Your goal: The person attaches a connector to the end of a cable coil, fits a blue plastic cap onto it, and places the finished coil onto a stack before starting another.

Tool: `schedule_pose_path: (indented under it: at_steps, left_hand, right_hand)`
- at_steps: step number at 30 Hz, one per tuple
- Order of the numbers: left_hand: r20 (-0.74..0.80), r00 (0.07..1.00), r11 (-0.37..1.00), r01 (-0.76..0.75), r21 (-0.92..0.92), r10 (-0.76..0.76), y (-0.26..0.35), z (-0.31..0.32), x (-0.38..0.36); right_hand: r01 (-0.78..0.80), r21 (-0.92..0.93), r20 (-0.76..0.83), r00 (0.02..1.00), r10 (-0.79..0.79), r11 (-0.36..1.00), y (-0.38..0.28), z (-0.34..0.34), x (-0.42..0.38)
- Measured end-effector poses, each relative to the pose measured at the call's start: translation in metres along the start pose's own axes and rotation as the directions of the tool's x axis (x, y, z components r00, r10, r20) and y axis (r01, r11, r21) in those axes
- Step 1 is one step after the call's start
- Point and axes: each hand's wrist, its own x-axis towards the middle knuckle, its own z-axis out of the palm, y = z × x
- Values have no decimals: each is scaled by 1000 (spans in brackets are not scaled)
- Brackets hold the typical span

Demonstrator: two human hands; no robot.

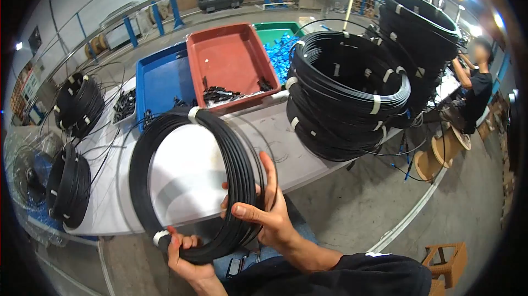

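Observation:
A coil of black cable (pixel 144 186), bound with white tape, is held up over the front edge of the white table. My left hand (pixel 187 257) grips its bottom, close to one tape band (pixel 160 236). On the coil's right side is my right hand (pixel 272 222), thumb across the front and fingertips showing inside the ring. Its index finger points upward beside a loose strand of cable. Part of the right hand's fingers is hidden behind the coil.
Stacked black coils (pixel 330 125) stand on the table's right, with more coils (pixel 69 186) at left. Behind are a blue tray (pixel 165 76), a red tray (pixel 220 48) with black parts and a green tray (pixel 267 32) with blue pieces. A person (pixel 478 87) works at far right.

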Motion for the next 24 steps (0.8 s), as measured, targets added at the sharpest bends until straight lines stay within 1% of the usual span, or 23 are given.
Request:
schedule_pose_path:
  at_steps: [2,3,4,5,6,8,9,10,11,12,13,14,16,18,20,22,24]
  left_hand:
    - [-97,992,997,-76,14,77,5,7,-8]
    - [-74,993,995,-96,-5,96,7,4,-7]
    - [-69,994,996,-90,-7,89,12,-1,-5]
    - [-12,994,994,-106,17,106,19,-7,-1]
    - [46,991,991,-126,38,124,25,-11,3]
    - [67,992,994,-106,38,104,35,0,5]
    - [76,994,991,-86,107,78,39,21,2]
    - [79,996,982,-64,180,50,43,35,1]
    - [219,975,970,-95,223,45,43,34,16]
    - [171,984,979,-80,186,47,42,66,14]
    - [316,948,986,-27,164,-27,44,83,27]
    - [453,886,988,32,149,-97,45,99,39]
    - [543,815,980,165,116,-201,29,156,61]
    - [541,796,955,152,256,-272,12,238,65]
    - [599,748,932,71,355,-285,-24,299,80]
    - [512,757,850,108,516,-406,-56,349,89]
    - [569,705,829,47,557,-423,-118,381,127]
  right_hand:
    - [-1,-122,54,999,8,992,-3,-9,14]
    - [7,-126,49,999,0,992,-6,-15,21]
    - [-80,-78,144,985,91,994,-12,-21,28]
    - [-172,-39,242,954,176,984,-20,-23,35]
    - [-167,-44,240,955,173,985,-30,-20,42]
    - [-143,-201,360,909,208,969,-52,-9,56]
    - [19,-374,338,934,117,927,-63,1,61]
    - [37,-490,254,962,102,871,-79,15,60]
    - [75,-561,207,977,52,824,-96,27,57]
    - [113,-633,166,986,-9,766,-114,37,57]
    - [235,-619,173,971,-162,750,-131,43,57]
    - [351,-606,176,934,-309,714,-149,48,56]
    - [346,-679,90,915,-394,647,-198,57,47]
    - [321,-791,-14,842,-539,522,-240,45,51]
    - [366,-795,-58,749,-661,484,-270,27,60]
    - [227,-837,-212,704,-677,498,-294,13,59]
    - [265,-845,-227,608,-761,464,-317,-52,84]
